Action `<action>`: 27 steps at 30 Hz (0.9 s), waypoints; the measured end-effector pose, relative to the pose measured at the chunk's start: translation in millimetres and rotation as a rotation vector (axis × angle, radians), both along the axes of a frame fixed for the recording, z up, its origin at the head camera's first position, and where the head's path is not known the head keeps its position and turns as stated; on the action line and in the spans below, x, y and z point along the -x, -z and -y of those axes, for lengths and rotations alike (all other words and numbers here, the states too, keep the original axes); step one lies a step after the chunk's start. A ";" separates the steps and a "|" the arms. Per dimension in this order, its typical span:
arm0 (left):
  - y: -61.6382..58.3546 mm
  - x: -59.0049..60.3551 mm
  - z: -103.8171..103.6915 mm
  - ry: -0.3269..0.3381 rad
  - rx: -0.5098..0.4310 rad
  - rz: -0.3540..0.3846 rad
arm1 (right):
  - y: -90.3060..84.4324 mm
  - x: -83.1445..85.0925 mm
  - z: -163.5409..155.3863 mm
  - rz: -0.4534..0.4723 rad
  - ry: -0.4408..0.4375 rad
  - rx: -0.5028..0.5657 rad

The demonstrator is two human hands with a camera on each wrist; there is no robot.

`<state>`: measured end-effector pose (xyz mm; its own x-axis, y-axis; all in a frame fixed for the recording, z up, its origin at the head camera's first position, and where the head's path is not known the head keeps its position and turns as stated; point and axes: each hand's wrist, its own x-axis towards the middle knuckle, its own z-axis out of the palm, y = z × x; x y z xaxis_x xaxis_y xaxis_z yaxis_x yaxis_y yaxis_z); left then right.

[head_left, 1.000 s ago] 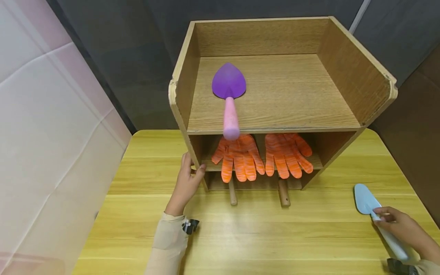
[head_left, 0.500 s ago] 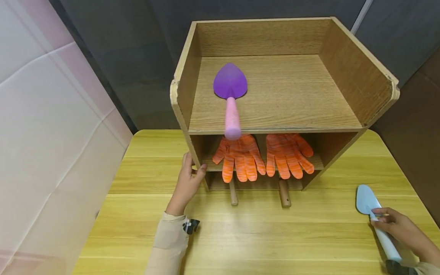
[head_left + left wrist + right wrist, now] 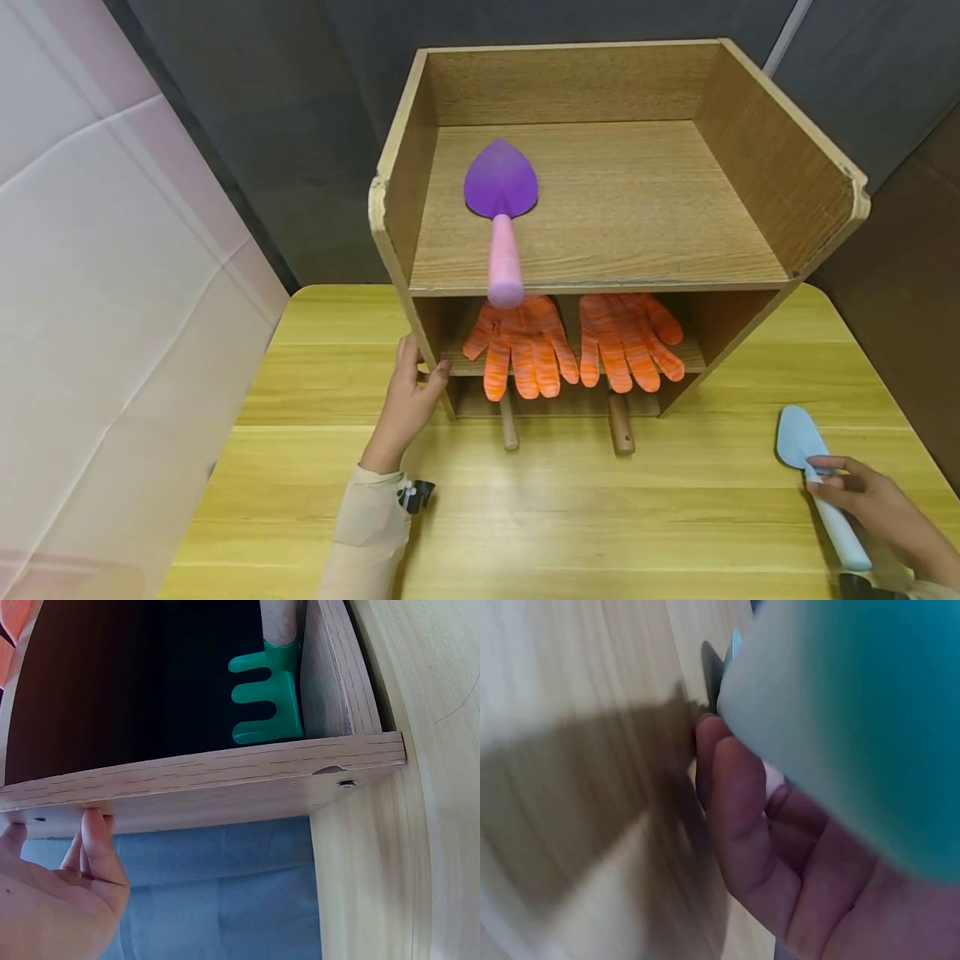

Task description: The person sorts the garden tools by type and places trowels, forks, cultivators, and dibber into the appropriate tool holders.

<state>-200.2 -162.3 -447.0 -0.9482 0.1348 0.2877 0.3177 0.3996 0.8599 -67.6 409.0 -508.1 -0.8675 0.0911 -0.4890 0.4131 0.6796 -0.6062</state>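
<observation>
A light blue trowel (image 3: 797, 437) lies low over the yellow table (image 3: 600, 517) at the near right. My right hand (image 3: 862, 500) grips its handle. In the right wrist view the handle (image 3: 855, 712) fills the upper right and my fingers (image 3: 735, 810) curl round it. My left hand (image 3: 408, 400) holds the left side panel of a wooden shelf unit (image 3: 780, 175), thumb on the front edge and fingers on the outside. The left wrist view has those fingers (image 3: 94, 840) on the panel edge (image 3: 225, 769).
A purple trowel with a pink handle (image 3: 501, 179) lies on the top shelf. Two orange gloves (image 3: 521, 342) (image 3: 630, 337) hang over the middle shelf. Two wooden handles (image 3: 620, 425) stick out below; a green rake head (image 3: 266, 705) shows inside. A pale wall stands to the left.
My right hand and the blue trowel have shifted slightly nearer to me. The left hand stays on the shelf panel.
</observation>
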 end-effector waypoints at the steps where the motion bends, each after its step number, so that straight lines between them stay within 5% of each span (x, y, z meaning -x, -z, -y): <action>1: 0.1 -0.1 0.2 -0.001 0.001 0.001 | 0.6 -0.7 0.0 -0.004 -0.008 -0.004; 14: 0.9 -0.1 0.2 -0.010 0.002 0.009 | -4.9 -7.7 2.4 -0.129 -0.002 -0.002; 27: 0.7 0.1 0.2 -0.007 0.010 0.010 | -43.4 -2.8 15.6 -0.314 0.055 0.060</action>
<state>-200.4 -162.4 -447.7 -0.9520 0.1308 0.2767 0.3061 0.4103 0.8591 -64.8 393.4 -464.7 -0.9713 0.1216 -0.2046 0.2353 0.6207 -0.7479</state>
